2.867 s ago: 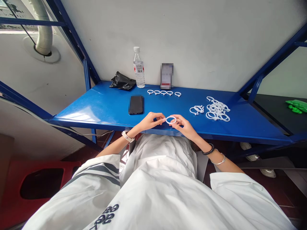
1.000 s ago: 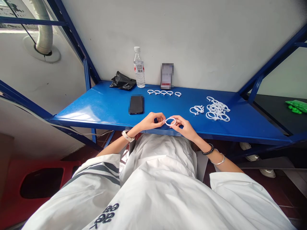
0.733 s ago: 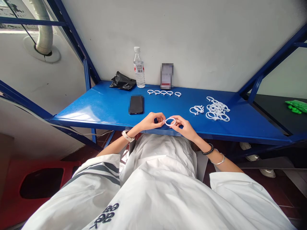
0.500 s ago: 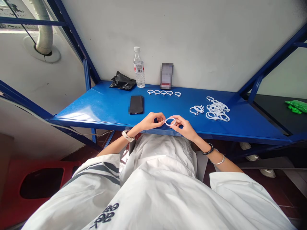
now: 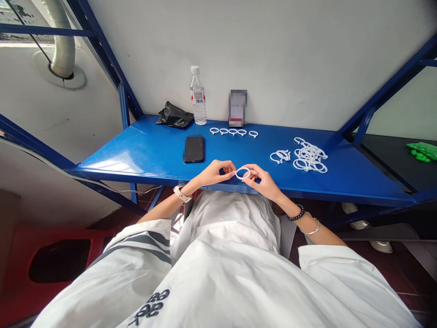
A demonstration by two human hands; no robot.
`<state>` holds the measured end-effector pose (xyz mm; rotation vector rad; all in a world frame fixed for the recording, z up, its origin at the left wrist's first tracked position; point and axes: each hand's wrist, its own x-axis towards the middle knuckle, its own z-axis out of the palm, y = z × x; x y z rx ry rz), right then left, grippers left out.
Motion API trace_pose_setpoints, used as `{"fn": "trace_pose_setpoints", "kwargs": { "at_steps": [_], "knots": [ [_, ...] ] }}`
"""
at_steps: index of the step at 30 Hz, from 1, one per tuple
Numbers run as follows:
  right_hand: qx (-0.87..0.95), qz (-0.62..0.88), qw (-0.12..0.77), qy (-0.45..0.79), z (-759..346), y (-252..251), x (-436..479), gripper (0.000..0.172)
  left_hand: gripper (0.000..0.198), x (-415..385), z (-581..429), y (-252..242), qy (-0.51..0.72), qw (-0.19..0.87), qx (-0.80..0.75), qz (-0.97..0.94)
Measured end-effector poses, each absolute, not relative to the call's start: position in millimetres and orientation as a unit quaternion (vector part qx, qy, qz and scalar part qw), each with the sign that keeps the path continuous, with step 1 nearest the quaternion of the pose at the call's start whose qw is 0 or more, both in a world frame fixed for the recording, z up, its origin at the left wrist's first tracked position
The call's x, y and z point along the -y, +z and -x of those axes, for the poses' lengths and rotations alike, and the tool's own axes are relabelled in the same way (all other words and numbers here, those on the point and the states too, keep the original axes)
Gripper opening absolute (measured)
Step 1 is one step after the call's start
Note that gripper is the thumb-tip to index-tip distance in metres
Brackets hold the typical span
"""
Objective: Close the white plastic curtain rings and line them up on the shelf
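Observation:
Over the front edge of the blue table (image 5: 153, 141), both my hands hold one white plastic ring (image 5: 243, 178). My left hand (image 5: 218, 172) pinches the small tab on the ring's left side. Thumb and fingers of my right hand (image 5: 261, 180) grip the ring's right rim. Several similar rings (image 5: 232, 132) stand in a row near the wall. To the right lie a small group of rings (image 5: 280, 157) and a larger tangled heap of them (image 5: 309, 157).
A black phone (image 5: 194, 149) lies left of my hands. Behind it are a black plastic bag (image 5: 175, 116), a water bottle (image 5: 199, 102) and a phone (image 5: 237, 108) leaning on the wall. Blue frame posts (image 5: 392, 82) flank the table. A red stool (image 5: 64, 232) stands at lower left.

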<state>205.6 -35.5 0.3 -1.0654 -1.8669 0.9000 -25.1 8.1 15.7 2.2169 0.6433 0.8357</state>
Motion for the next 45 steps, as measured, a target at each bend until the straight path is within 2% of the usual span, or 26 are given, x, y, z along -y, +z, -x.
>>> {"fn": "trace_pose_setpoints", "kwargs": {
  "at_steps": [45],
  "knots": [
    [0.753,0.412,0.399,0.322,-203.8,1.1,36.8,0.036,0.03,-10.5,25.5,12.6,0.314,0.342,-0.246,-0.851]
  ]
}}
